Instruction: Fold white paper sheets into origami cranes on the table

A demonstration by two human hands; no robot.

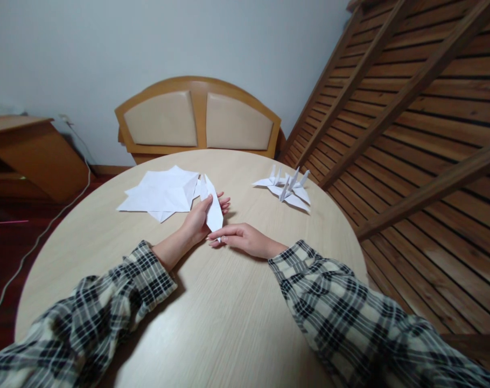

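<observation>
Head view over a round table (229, 323) of pale wood. Near its middle, a little toward the far edge: folded paper (213, 210), white, long and narrow, tapered to a point at each end. Long axis running from the near edge toward the far edge, leaning slightly left at the far end. Near tip pointing back at the wearer, far tip pointing toward the chair (198, 118) beyond the far edge.

Left hand (196, 222): closed on the folded paper at mid-length, thumb on top, fingers underneath with their tips showing past its right side. Right hand (245, 240): thumb and forefinger pinched on the near tip, remaining fingers curled, resting on the table. Checked sleeves (140, 291) on both forearms.

Just left of the left hand, toward the far left edge: stack of sheets (160, 193), white, fanned, lying flat. Toward the far right edge, well apart from both hands: paper cranes (287, 187), finished and clustered together. Off the right edge: slatted frame (410, 108) of wood, leaning.
</observation>
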